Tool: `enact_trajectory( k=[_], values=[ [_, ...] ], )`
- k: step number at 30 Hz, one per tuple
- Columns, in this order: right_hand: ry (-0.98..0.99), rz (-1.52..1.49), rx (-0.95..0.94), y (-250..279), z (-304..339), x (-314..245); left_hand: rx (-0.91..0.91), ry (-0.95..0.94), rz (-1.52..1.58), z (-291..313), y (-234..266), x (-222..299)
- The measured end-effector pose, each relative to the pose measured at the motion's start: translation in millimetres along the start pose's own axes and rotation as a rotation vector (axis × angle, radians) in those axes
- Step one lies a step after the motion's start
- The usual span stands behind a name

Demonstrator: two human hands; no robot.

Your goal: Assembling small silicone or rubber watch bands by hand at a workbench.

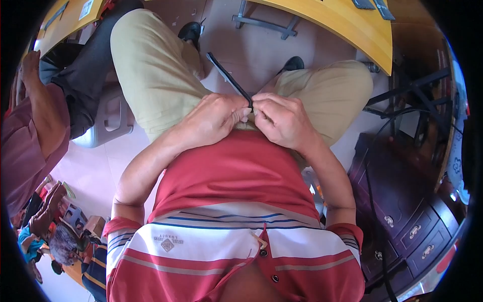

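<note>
A narrow, flat black strip (229, 77), perhaps a strap, slants up and to the left above my lap. Its lower end is pinched between my two hands. My left hand (217, 117) is closed, with thumb and fingers pressed together at that end. Close against it, the curled fingers of my right hand (283, 120) grip the same end from the other side. Fingers cover the held end, so its shape there is hidden. The strip's far end sticks out free over the floor between my knees.
A yellow table (347, 25) curves across the top right. On the left sits another person, whose forearm (46, 108) shows, beside a pale plastic stool (111, 118). A dark drawer cabinet (397, 216) stands right, with a black cable (370, 191) hanging before it.
</note>
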State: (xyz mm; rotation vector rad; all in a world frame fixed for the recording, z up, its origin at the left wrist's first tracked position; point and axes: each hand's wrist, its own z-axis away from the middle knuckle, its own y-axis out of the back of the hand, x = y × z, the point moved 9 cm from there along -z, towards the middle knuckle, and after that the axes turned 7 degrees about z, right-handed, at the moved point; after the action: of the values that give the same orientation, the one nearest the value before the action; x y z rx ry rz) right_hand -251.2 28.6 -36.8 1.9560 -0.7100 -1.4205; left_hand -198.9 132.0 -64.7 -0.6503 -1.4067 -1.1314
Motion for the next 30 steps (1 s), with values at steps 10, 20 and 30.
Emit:
enact_trajectory(
  k=[10, 20, 30],
  values=[
    [-0.039, -0.196, -0.087, 4.5, -0.4, 7.9, -0.027, 0.071, 0.170, 0.8, -2.3, -4.2],
    [-0.050, -0.167, -0.155, 3.4, -1.0, 1.3, -0.047, 0.045, 0.158, 4.2, -6.6, -7.5],
    [-0.031, -0.165, -0.166, 3.4, -1.2, -1.6, -0.092, 0.048, 0.178, 3.6, -8.5, -8.9]
  ],
)
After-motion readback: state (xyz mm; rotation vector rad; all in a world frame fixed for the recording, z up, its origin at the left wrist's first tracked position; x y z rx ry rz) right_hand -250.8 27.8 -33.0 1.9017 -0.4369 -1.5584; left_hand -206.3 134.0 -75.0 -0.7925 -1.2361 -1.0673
